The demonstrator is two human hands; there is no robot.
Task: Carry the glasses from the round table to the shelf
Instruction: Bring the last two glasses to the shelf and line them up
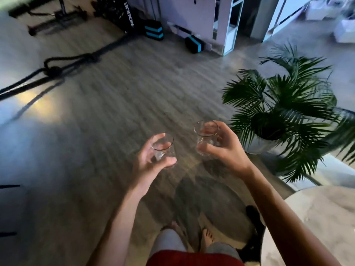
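Each hand carries a small clear drinking glass above the wooden floor. My left hand point(151, 162) grips one glass point(162, 148) from the left side, thumb in front and fingers behind. My right hand point(224, 148) grips the other glass point(206, 136), a little higher and further right. Both glasses are upright and look empty. The pale edge of a round table point(311, 217) shows at the lower right. A white shelf unit point(228, 25) stands at the far wall.
A potted palm point(278, 104) stands close on the right. Thick black ropes point(57, 68) lie across the floor at the left, with gym gear and black-and-teal blocks point(153, 29) at the back. A black-and-white cat point(253, 237) sits by my feet. Open floor lies ahead.
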